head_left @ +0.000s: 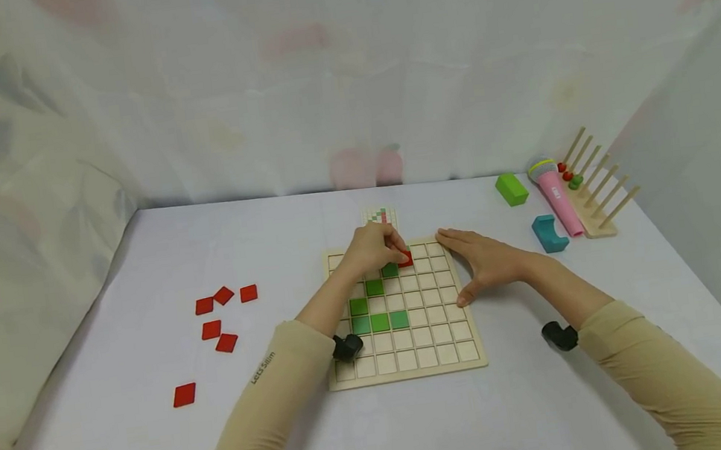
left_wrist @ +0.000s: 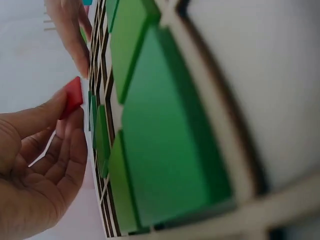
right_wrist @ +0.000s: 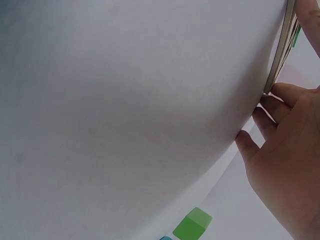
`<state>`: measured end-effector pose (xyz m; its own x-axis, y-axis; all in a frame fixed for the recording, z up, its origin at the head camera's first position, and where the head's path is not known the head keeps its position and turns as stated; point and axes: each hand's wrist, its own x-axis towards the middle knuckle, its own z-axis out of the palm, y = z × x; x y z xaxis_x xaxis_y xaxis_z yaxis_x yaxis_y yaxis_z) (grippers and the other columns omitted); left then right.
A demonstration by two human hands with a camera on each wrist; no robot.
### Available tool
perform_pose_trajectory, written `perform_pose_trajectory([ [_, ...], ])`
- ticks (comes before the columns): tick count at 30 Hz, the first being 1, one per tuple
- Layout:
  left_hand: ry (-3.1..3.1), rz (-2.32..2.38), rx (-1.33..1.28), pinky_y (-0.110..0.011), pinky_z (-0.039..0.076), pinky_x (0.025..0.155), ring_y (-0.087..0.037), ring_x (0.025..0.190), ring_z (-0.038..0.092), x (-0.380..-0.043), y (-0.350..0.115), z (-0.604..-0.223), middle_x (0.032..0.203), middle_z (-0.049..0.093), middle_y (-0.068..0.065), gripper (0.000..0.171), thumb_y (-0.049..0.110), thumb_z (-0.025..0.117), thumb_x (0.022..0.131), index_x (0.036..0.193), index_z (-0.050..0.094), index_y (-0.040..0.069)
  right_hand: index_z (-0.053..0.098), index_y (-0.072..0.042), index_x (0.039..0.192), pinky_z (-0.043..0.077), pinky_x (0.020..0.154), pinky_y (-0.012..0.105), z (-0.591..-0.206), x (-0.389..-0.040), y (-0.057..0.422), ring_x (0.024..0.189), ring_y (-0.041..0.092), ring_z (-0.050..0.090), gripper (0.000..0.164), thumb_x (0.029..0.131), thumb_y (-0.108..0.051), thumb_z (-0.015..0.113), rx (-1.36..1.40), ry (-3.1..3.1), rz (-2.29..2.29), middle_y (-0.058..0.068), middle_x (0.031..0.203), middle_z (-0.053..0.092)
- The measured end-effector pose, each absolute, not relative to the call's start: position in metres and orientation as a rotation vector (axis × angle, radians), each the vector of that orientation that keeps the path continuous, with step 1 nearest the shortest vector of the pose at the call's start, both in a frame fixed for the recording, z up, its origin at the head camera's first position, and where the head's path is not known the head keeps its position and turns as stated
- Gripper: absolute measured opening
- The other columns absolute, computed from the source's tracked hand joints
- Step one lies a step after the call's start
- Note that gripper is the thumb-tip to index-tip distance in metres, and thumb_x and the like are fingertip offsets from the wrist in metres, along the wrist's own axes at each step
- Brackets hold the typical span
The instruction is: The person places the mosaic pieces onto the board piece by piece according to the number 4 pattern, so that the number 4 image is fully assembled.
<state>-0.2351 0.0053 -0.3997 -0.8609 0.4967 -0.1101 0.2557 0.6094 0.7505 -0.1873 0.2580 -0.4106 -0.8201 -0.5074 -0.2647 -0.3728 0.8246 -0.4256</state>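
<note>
My left hand [head_left: 373, 247] pinches a red square tile [left_wrist: 74, 97] between thumb and fingertips, over the far part of a wooden grid board [head_left: 413, 378]. Several green tiles [head_left: 379, 322] sit in the board's cells, some in a slanting line up to the pinched tile and some in a row nearer to me. My right hand [head_left: 492, 260] rests along the board's right edge, its fingers extended at the far corner and its thumb lower on the rim. In the right wrist view, fingertips touch the table and the board's edge.
Loose red tiles [head_left: 211, 329] lie left of the board. Behind it is a small pattern card [head_left: 378, 215], partly covered by my left hand. At the back right are a green block [head_left: 511, 190], a teal curved block [head_left: 549, 233], a pink microphone [head_left: 558, 201] and a wooden peg stand [head_left: 600, 225].
</note>
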Motion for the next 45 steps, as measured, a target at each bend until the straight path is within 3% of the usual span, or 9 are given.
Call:
perform_pose_trajectory([
  [26,2.664,0.866,0.651,-0.025,0.047,0.067,-0.016,0.077,0.062,-0.228,0.016,-0.407,0.088,0.074,-0.002,0.012,0.022,0.080,0.082,0.083,0.073,0.013,0.017,-0.003,0.157,0.019,0.122,0.060,-0.409,-0.186,0.258,0.154,0.038,0.015,0.126,0.065,-0.059,0.083,-0.672,2.650,-0.506,0.016,0.166,0.016],
  [37,2.671,0.860,0.614,-0.034,0.056,0.081,-0.021,0.094,0.069,-0.225,0.014,-0.403,0.096,0.077,-0.003,0.006,0.018,0.078,0.084,0.088,0.079,0.014,0.016,-0.004,0.158,0.018,0.122,0.060,-0.409,-0.186,0.258,0.155,0.038,0.014,0.126,0.065,-0.058,0.083,-0.662,2.643,-0.511,0.015,0.167,0.015],
  [45,2.671,0.872,0.602,-0.032,0.057,0.079,-0.023,0.099,0.069,-0.223,0.013,-0.400,0.098,0.078,-0.003,0.004,0.014,0.078,0.084,0.086,0.080,0.015,0.017,-0.004,0.158,0.018,0.122,0.061,-0.411,-0.187,0.258,0.155,0.038,0.014,0.127,0.065,-0.059,0.083,-0.657,2.646,-0.513,0.015,0.167,0.015],
])
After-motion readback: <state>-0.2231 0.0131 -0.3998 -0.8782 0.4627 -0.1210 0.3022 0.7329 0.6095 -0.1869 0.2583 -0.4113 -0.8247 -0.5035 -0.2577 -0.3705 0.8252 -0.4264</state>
